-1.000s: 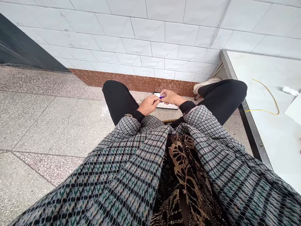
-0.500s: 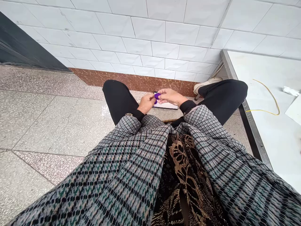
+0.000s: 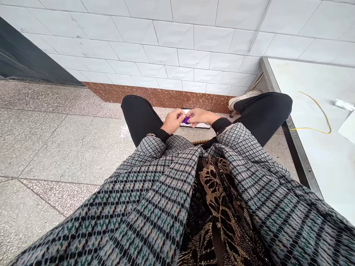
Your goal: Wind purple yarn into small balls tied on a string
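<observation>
A small purple piece (image 3: 186, 120), perhaps yarn or fabric, is pinched between my two hands; its exact kind is too small to make out. My left hand (image 3: 172, 121) grips its left side with thumb and fingers. From the right, my right hand (image 3: 201, 117) closes its fingertips on the other side. Behind and below the hands lies a flat white tray or box with a dark edge (image 3: 202, 125), partly covered by them.
To the right stands a white table (image 3: 307, 147) with a metal edge, bearing a yellow cord (image 3: 328, 122) and a crumpled white scrap (image 3: 344, 104). A tiled wall (image 3: 177, 35) rises ahead. A clear plastic piece (image 3: 125, 130) lies on the floor beside my left knee.
Both hands have shifted slightly, and the right fingers have curled lower over the purple piece. Less of it shows, and it sits a little lower between the fingertips.
</observation>
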`<state>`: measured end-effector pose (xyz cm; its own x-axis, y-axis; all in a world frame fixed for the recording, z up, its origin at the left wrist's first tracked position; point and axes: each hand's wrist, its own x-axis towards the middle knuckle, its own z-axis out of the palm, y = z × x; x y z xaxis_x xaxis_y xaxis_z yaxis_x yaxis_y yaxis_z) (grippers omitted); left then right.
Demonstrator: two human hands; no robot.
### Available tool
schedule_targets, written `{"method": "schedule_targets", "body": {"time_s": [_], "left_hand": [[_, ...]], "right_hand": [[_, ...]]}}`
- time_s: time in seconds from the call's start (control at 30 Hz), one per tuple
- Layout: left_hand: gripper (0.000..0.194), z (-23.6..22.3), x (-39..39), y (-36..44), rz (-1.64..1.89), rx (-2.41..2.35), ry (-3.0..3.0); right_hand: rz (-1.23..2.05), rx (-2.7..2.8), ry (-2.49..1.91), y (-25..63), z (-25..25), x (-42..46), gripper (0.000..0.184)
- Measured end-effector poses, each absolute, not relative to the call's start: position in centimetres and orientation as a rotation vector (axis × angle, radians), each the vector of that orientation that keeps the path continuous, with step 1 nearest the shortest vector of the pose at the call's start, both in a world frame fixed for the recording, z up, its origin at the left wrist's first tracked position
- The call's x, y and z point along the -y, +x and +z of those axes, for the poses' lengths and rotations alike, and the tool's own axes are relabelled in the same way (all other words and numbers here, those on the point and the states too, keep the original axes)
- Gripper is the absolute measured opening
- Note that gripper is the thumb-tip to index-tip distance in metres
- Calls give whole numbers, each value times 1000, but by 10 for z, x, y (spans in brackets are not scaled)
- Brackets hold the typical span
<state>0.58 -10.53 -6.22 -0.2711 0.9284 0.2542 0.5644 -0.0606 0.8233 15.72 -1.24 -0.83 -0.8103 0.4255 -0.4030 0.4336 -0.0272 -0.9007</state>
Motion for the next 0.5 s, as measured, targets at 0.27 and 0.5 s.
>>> {"method": "schedule_targets", "body": {"time_s": [0.27, 0.5], "left_hand": [[17, -70, 104, 10, 1082, -1660, 1607], [14, -57, 108, 9, 1149, -1792, 1803]], "right_hand": [[-2505, -2099, 1145, 154, -1, 10, 19], [-1816, -2397, 1270, 150, -16, 6, 23]]}}
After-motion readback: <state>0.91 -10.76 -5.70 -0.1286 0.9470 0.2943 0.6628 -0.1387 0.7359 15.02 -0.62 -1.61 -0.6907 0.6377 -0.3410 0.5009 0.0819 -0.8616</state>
